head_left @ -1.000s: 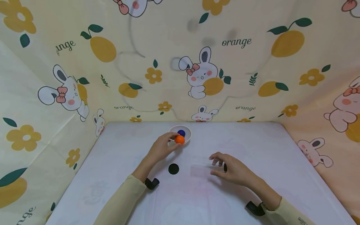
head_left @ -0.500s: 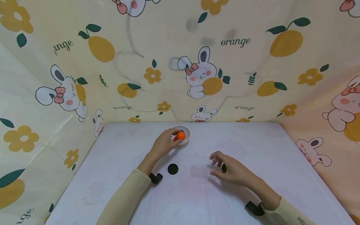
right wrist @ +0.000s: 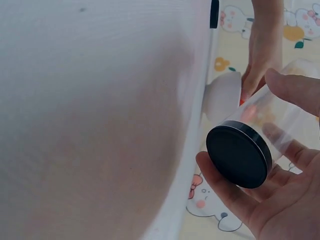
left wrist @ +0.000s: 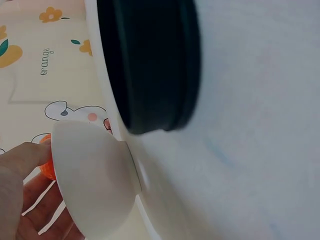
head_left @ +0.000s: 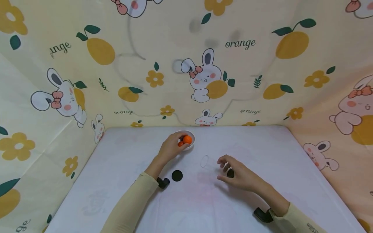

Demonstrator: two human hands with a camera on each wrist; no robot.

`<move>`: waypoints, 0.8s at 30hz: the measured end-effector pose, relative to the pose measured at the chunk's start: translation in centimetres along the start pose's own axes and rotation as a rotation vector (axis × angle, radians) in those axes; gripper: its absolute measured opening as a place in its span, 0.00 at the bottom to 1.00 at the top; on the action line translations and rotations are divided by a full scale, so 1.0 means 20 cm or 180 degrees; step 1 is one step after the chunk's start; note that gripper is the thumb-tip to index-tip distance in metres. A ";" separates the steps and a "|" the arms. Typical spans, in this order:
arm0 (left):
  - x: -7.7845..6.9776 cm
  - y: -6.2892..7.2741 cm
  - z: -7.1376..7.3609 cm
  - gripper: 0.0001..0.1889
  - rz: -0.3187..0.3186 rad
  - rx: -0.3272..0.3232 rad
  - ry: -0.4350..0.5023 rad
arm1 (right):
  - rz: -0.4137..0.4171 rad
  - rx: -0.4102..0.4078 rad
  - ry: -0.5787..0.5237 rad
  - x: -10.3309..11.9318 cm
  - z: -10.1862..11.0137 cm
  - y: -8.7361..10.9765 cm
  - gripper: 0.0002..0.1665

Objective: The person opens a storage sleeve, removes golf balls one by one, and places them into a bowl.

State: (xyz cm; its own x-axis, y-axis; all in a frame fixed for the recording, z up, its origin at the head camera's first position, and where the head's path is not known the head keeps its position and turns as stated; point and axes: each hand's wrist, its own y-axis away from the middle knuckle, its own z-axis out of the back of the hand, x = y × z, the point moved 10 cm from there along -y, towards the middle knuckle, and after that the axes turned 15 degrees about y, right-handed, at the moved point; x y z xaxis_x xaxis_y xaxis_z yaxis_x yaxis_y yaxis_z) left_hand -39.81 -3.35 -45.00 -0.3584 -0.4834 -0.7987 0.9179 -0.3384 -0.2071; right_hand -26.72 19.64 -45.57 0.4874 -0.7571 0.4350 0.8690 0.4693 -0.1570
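A small white bowl (left wrist: 92, 180) stands at the back of the table. My left hand (head_left: 170, 146) reaches over its near left rim, thumb and fingers round an orange ball (head_left: 187, 139). Beside that ball a second orange-red ball (head_left: 180, 143) shows, partly covered by the fingers. My right hand (head_left: 239, 174) holds a clear jar (right wrist: 289, 117) on its side, tilted; its black base (right wrist: 239, 156) shows between thumb and fingers in the right wrist view. In the head view only the faint ring of its mouth (head_left: 205, 161) stands out, pointing left.
A round black lid (head_left: 177, 175) lies on the white table (head_left: 189, 210) between the two forearms, and looms close in the left wrist view. A cloth printed with rabbits and oranges (head_left: 163, 48) hangs behind and at both sides.
My left hand has moved slightly farther over the bowl with the orange ball. The blue ball is now hidden, and a second orange-red one shows. My right hand stays almost still with the jar.
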 end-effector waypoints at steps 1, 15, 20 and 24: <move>0.01 0.00 0.00 0.25 0.0010 0.0001 -0.0012 | -0.0008 0.0005 -0.0003 -0.01 0.00 0.00 0.31; 0.02 0.03 0.06 0.22 0.0008 -0.0005 -0.0102 | -0.0009 0.0065 0.0005 -0.03 -0.01 -0.03 0.31; 0.02 0.07 0.09 0.22 0.0004 -0.0008 -0.0139 | -0.0076 0.0006 0.0032 -0.06 0.02 -0.03 0.31; 0.04 0.10 0.11 0.22 0.0032 -0.0035 -0.0186 | -0.0105 -0.0026 0.0047 -0.08 0.04 -0.02 0.31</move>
